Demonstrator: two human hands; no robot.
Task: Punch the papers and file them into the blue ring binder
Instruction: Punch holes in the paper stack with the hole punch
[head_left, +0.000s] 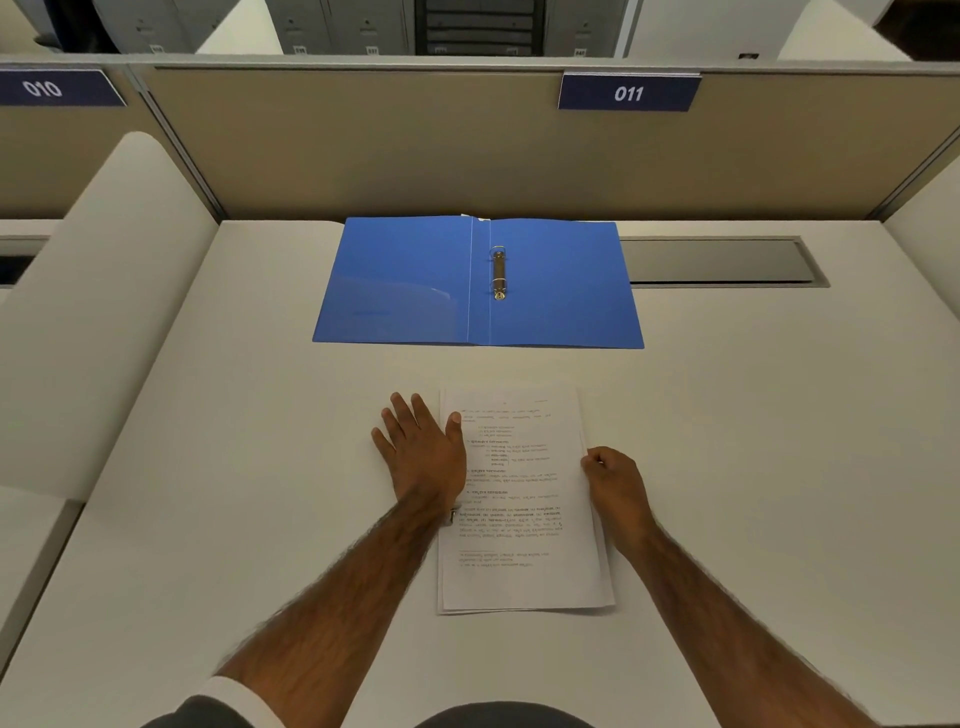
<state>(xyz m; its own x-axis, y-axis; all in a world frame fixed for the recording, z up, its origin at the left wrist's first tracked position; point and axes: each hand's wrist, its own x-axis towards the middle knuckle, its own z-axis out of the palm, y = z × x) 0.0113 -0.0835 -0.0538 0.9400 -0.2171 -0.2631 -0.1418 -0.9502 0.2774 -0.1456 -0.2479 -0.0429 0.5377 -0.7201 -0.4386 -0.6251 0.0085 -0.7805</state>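
Nearest: both forearms reach in from the bottom edge over the white table (218, 467).

Papers (524, 582): a thin stack of printed sheets lying flat on the table, straight ahead, long side running away from the viewer. The sheets are slightly fanned at the lower right corner.

Left hand (421, 452): palm down, fingers straight and spread. It lies flat on the table just beside the stack's left edge, with the thumb tip resting on the top sheet.

Right hand (618, 488): fingers curled, thumb and forefinger pinching the stack's right edge about halfway up.

Blue ring binder (410, 280): farther back, well apart from the papers, lying open and flat, both covers on the table. Ring mechanism (498, 273) is on the right cover just beside the spine; I cannot tell whether the rings are open or closed.

Recessed metal slot (722, 260) in the table, to the right of the binder, partly covered by it.

Farthest: beige partition (363, 145) with number plates "011" (628, 92) and "010" (41, 88).
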